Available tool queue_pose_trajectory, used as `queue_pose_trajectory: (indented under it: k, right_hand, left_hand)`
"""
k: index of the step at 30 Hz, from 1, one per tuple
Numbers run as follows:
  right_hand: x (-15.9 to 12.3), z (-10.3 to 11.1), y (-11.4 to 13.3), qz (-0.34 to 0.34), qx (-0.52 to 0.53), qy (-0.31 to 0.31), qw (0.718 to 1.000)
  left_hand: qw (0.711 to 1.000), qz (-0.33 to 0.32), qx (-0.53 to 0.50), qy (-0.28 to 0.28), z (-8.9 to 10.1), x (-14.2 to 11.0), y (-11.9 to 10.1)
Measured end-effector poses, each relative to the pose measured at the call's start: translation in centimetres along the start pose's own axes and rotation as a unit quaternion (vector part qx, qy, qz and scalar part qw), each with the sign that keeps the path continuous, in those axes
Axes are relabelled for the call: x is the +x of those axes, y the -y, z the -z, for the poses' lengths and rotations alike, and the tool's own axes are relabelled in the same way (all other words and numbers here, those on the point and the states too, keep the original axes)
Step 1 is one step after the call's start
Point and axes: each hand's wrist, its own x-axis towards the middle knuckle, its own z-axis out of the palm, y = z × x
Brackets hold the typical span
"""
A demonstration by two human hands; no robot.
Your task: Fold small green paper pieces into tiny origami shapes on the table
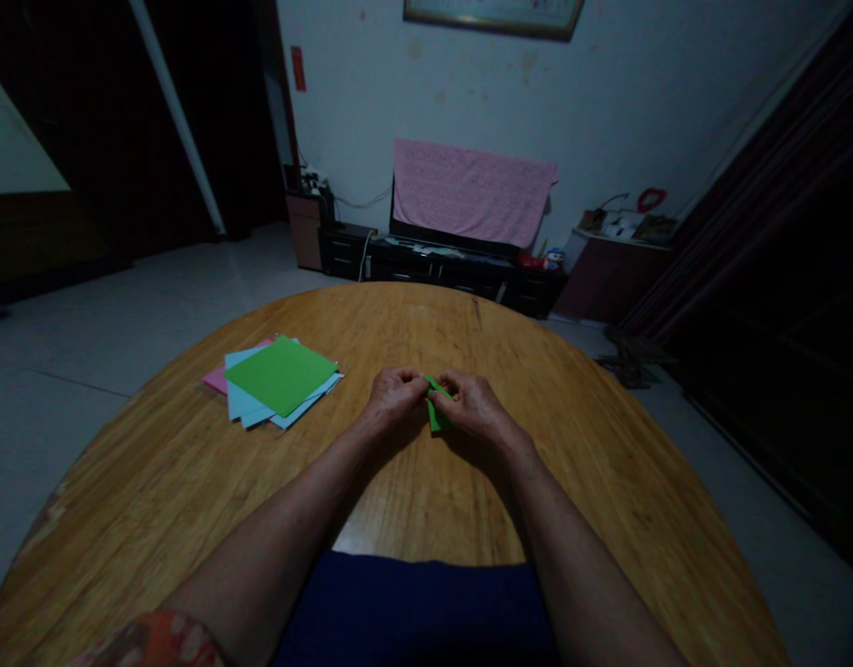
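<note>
— Where's the folded green paper (436,414)?

— Pinched between the closed fingers (416,378) of your left hand (396,398) and right hand (471,408); keep both grips snug; the coloured paper stack (280,375) lies well left of your fingers.

paper stack (282,378) lies left of the hands (396,396).

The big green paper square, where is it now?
In the head view, the green paper square lies on top of the blue paper and pink paper on the wooden table, to the left of the person's left hand.
</note>
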Motion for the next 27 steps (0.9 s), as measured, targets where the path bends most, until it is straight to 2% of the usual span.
queue_pose_trajectory:
  k: [5, 8, 11, 14, 16, 20, 27]
  right_hand:
    - [0.0, -0.1, 0.1, 0.033, -0.102, -0.025, 0.994]
    - [0.1, -0.4, -0.2, 0.047, -0.130, -0.039, 0.990]
    - [0.2, -0.7, -0.7, 0.047, -0.101, -0.035, 0.993]
    - [0.3, -0.8, -1.0, 0.037, -0.040, -0.027, 0.998]
    - [0.3, -0.9, -1.2, 0.033, -0.007, -0.025, 0.999]
    - [0.4, -1.2, -1.5, 0.034, 0.023, -0.020, 0.999]
    - [0.3, -1.6, -1.5, 0.013, 0.103, -0.014, 0.995]
  left_hand:
    - [1.000, 0.016, -0.008, -0.001, 0.0, -0.1, 0.1]
    - [0.999, 0.020, -0.045, 0.020, 0.0, 0.0, 0.5]
    - [0.992, 0.033, -0.101, 0.064, 0.2, 0.1, 0.7]
    - [0.979, 0.060, -0.135, 0.141, 0.8, 0.1, 0.1]
    - [0.970, 0.089, -0.147, 0.169, 1.4, 0.2, -0.4]
    - [0.966, 0.133, -0.131, 0.181, 2.6, 0.6, -0.7]
    - [0.966, 0.161, -0.105, 0.176, 3.3, 1.4, -0.2]
